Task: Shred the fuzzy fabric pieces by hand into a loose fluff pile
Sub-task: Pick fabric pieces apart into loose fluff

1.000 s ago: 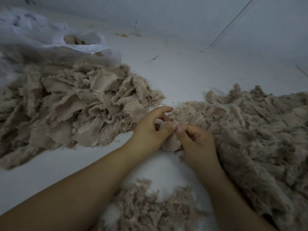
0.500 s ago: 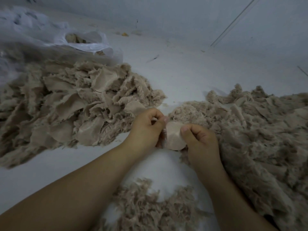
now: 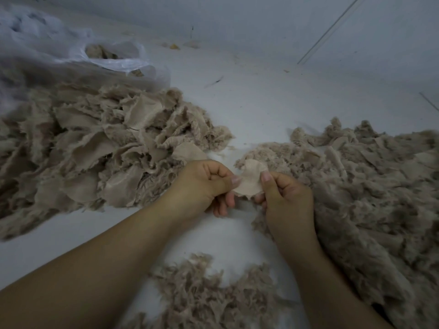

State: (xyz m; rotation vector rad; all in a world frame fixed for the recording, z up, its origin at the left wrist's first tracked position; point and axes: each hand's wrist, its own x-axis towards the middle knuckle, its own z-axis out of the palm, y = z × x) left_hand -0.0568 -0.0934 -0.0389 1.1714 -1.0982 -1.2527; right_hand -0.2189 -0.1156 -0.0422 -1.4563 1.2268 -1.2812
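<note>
A small beige fabric piece [image 3: 250, 179] is held between both hands in the middle of the view, its smooth backing facing me. My left hand [image 3: 204, 184] pinches its left edge with thumb and curled fingers. My right hand [image 3: 283, 198] pinches its right edge the same way. A heap of fuzzy beige fabric pieces [image 3: 99, 148] lies to the left. A broad fluff pile [image 3: 365, 186] spreads to the right, touching my right wrist. More loose fluff [image 3: 209, 295] lies near me between my forearms.
A white plastic bag [image 3: 114, 58] with some beige scraps inside lies at the back left. The work surface [image 3: 261, 103] is white, and a pale wall with a thin dark line rises behind it.
The fabric piece has been turned and spread flat between my thumbs. My hands have drawn slightly apart, stretching it.
</note>
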